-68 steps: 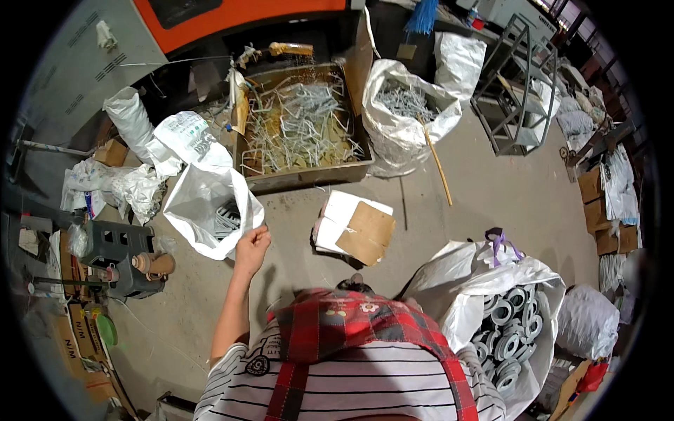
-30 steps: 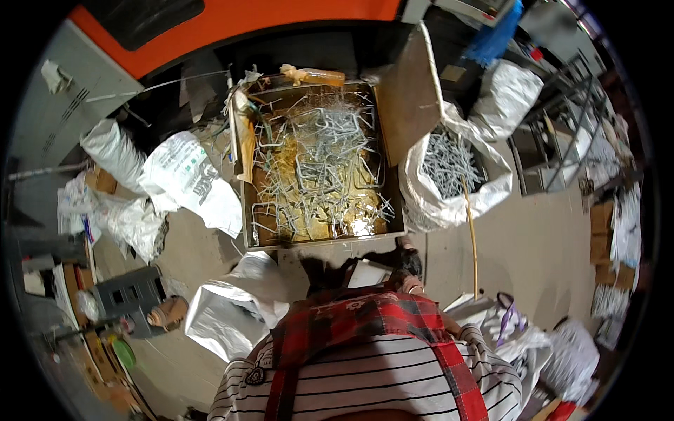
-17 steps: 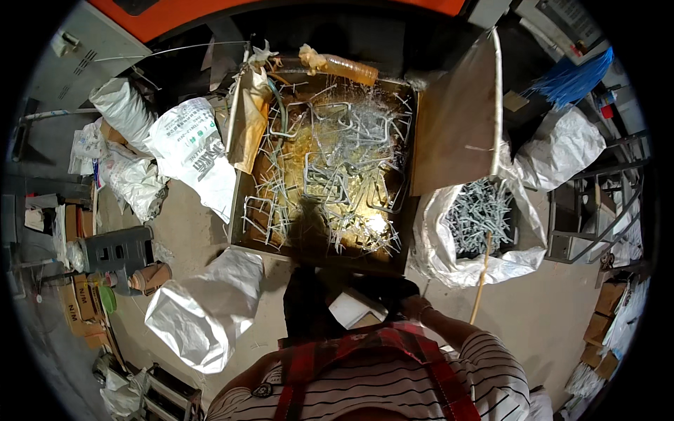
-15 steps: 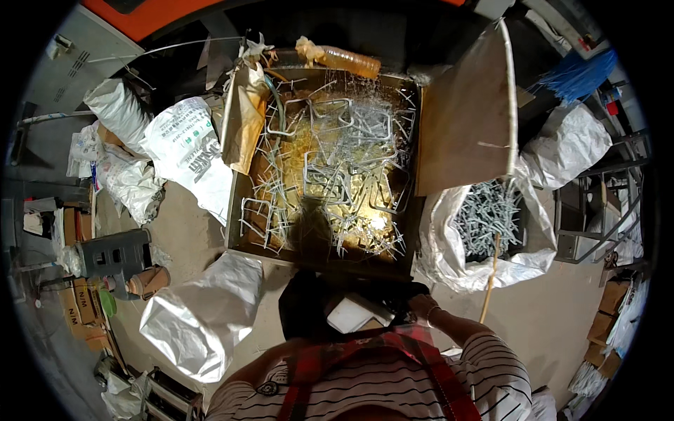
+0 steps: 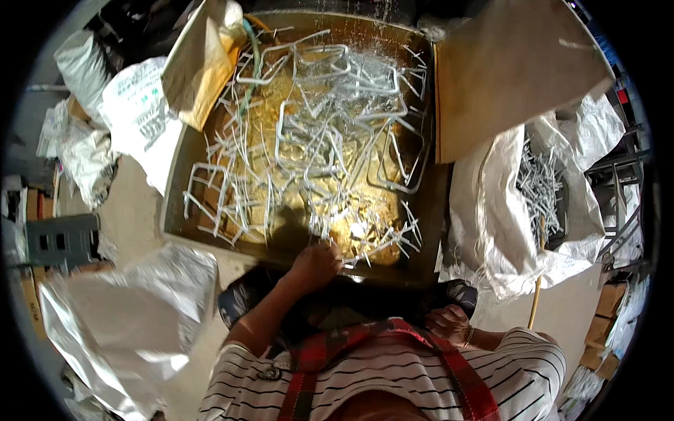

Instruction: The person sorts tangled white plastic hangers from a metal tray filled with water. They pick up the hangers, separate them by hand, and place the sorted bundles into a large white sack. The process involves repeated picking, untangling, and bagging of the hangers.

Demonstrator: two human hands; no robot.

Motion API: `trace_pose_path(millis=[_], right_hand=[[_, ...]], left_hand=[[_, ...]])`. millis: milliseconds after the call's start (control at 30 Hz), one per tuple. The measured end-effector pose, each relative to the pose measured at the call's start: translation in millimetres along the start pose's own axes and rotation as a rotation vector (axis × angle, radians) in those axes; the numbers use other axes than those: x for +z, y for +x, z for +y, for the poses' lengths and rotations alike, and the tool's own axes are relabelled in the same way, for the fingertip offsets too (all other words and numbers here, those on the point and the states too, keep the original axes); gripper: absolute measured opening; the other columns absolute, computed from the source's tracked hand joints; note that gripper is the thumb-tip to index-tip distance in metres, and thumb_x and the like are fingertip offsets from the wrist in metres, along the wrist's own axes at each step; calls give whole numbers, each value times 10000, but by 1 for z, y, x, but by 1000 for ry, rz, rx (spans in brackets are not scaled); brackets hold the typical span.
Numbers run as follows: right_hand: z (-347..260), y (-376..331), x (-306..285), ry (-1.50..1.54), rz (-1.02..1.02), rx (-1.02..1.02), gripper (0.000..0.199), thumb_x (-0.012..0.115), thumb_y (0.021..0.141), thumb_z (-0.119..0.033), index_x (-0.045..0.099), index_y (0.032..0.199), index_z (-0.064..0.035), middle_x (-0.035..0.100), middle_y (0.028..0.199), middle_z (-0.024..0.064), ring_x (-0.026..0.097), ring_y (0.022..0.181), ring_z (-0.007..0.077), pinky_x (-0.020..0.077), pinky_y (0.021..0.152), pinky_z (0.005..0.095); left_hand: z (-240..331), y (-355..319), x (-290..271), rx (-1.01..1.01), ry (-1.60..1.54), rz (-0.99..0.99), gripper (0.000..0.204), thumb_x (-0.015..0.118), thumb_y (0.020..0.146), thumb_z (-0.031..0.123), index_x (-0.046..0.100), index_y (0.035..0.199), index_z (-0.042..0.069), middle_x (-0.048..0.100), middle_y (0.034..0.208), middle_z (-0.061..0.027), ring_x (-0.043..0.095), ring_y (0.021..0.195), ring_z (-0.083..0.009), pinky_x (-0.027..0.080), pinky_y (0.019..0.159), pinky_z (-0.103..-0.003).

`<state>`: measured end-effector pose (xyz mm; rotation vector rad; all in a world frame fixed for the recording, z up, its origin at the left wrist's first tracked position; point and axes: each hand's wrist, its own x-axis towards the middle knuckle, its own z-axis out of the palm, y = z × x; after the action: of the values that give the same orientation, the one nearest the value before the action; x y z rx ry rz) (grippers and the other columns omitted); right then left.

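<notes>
My left hand [image 5: 317, 265] reaches over the near edge of a wide metal bin [image 5: 437, 203]. Its fingers are closed at thin metal pieces by that edge; what lies between them is hidden. Bent metal wire frames [image 5: 305, 168] and several thin loose rods [image 5: 242, 158] lie scattered in the bin, over a wet, yellowish bottom. Liquid [image 5: 358, 17] falls in drops at the far side, and bright light glints near my left hand. My right hand [image 5: 449, 324] rests by my right knee, fingers curled, with nothing visible in it.
A white sack [image 5: 484, 217] full of grey metal pieces [image 5: 540, 189] stands right of the bin, a stick [image 5: 536, 302] leaning from it. Brown board [image 5: 519, 77] rises at the bin's right side. A pale sack [image 5: 133, 302] lies near left; a dark plastic stool [image 5: 63, 238] stands farther left.
My left hand has come up from below the bin to its near edge. My right hand has shifted slightly at the knee. The view has moved closer to the bin.
</notes>
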<state>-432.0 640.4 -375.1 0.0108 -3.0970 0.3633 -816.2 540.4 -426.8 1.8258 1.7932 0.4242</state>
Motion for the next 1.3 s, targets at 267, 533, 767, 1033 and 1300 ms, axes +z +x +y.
trace_pose_path(millis=[267, 533, 767, 1033, 1300], right_hand=[[-38, 23, -66, 135, 551, 396, 327, 572, 714, 34, 527, 1036, -7, 543, 1043, 182, 531, 952, 354, 441, 832, 402], [123, -160, -168, -309, 306, 1519, 365, 558, 792, -298, 600, 1009, -8, 606, 927, 199, 568, 900, 344, 456, 806, 370], [154, -223, -41, 117, 322, 1799, 346, 685, 705, -252, 632, 958, -22, 618, 804, 129, 578, 695, 294, 476, 643, 458], [18, -190, -291, -663, -78, 1381, 203, 490, 801, -126, 658, 897, -65, 639, 867, 182, 639, 785, 323, 514, 672, 392], [-123, -221, -409, -703, 19, 1194, 216, 584, 741, -108, 691, 927, -85, 632, 718, 123, 605, 665, 224, 480, 601, 345]], left_hand=[[29, -24, 42, 106, -278, 222, 229, 588, 802, 210, 588, 909, 8, 605, 827, -166, 576, 793, -359, 464, 701, -407], [46, -64, 38, -144, -112, 29, 286, 578, 814, 213, 595, 1022, 17, 611, 979, -198, 574, 931, -350, 447, 822, -392], [45, -84, 46, -240, -107, 42, 272, 573, 820, 208, 594, 1007, 12, 623, 948, -191, 591, 910, -332, 454, 800, -384], [37, -97, 45, -283, -49, 29, 272, 591, 808, 198, 600, 1002, 7, 621, 961, -203, 581, 924, -356, 449, 813, -401], [34, -86, 56, -182, -36, -47, 282, 596, 795, 203, 598, 1006, 15, 622, 955, -201, 583, 925, -347, 449, 822, -399]])
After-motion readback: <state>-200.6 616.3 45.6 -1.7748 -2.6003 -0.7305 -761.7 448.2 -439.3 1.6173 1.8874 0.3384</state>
